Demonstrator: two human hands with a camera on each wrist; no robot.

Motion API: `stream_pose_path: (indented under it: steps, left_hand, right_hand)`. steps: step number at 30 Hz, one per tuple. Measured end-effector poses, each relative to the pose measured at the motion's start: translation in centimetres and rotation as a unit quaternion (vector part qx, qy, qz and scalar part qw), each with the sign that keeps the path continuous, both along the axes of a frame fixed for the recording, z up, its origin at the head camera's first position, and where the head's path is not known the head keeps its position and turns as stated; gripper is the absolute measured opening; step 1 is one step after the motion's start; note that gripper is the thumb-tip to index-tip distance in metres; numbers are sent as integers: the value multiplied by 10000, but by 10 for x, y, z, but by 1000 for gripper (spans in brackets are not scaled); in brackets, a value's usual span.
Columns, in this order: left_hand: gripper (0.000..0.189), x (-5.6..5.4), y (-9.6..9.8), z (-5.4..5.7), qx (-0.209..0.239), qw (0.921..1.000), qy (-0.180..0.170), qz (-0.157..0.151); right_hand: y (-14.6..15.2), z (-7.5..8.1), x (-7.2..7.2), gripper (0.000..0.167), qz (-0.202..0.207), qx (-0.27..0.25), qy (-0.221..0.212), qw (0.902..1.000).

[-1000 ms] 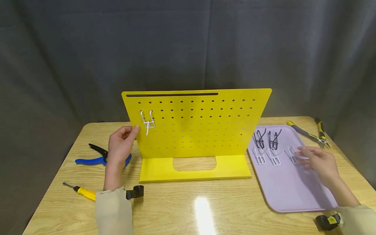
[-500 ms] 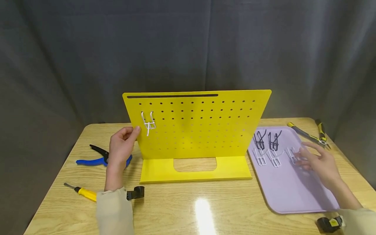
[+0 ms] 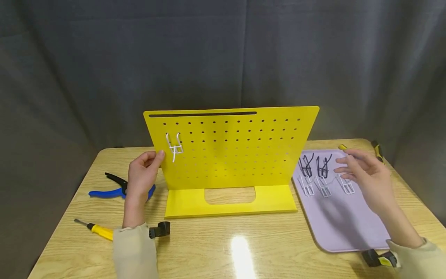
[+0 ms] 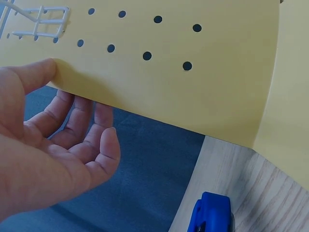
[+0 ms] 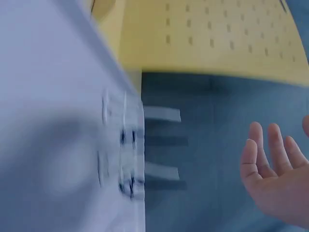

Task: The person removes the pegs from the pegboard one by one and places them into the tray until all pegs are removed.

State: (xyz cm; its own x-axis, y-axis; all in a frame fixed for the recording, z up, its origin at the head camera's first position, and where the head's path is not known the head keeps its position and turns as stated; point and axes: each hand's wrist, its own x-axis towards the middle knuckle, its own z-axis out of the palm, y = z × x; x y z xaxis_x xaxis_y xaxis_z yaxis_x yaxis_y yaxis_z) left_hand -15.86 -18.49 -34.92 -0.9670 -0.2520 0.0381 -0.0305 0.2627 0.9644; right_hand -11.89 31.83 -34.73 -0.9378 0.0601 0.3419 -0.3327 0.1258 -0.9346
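My left hand grips the left edge of a yellow pegboard, which stands upright on its base. In the left wrist view the thumb lies on the board's front, and the fingers reach behind its edge. Just beside this hand, a white wire hook hangs in the upper left holes. Over the lilac tray, my right hand is raised with spread fingers and holds nothing. Below it on the tray lie white wire hooks, with two black wire hooks behind them. The right wrist view is blurred.
Left of the board lies a blue-and-black hand tool, partly behind the left hand. A yellow screwdriver is nearer the front. Yellow-and-black tool handles show behind the right hand. A dark curtain hangs behind the table.
My right hand has lifted away from the rightmost white hook, up and slightly left, leaving that hook on the tray. The left hand keeps its grip on the board.
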Motion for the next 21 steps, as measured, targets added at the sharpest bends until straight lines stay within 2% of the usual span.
stream_pose_path:
  steps: [5,13,21]
  left_hand:
    - [49,-1,1,-1,1,10000,-6,-31]
    - [48,-1,1,1,-48,10000,2,-27]
    - [50,2,1,2,-3,10000,-50,-12]
  right_hand:
    - [-33,-13,0,26,98,646,-58,9978]
    - [-78,-30,-5,27,673,211,-157,9974]
    - [-125,-28,-19,31,957,172,-281,9949]
